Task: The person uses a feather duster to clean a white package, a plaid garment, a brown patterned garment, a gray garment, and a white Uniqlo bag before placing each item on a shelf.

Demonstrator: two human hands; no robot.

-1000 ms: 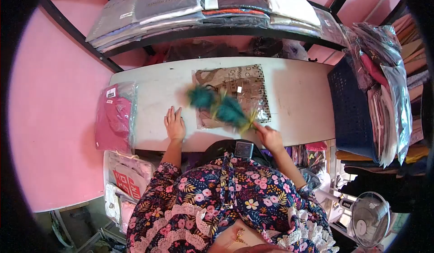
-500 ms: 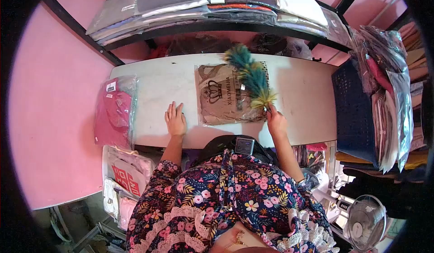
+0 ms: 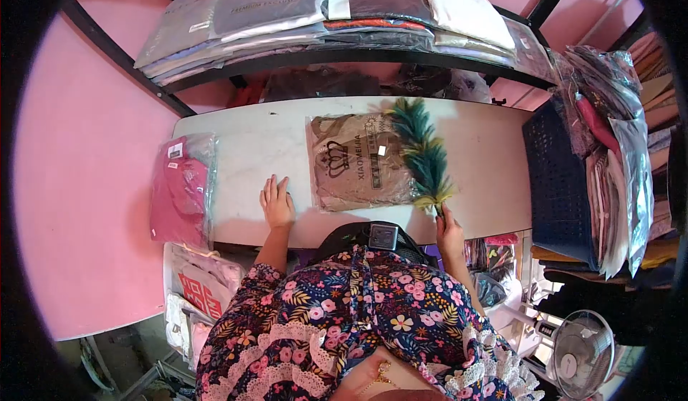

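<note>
As R hand (image 3: 450, 235) pinches its handle, duster (image 3: 423, 154) fans above fingers (image 3: 440, 213).

Teal feather duster (image 3: 423, 154) overlaps an edge of brown packet (image 3: 358, 161).

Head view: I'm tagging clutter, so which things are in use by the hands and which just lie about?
In use: feather duster, gripped by the right hand; brown packet at its feathers; white table, left hand flat on it.
Lying about: pink packet at the table's left end; shelf stacks; blue crate; fan.
</note>
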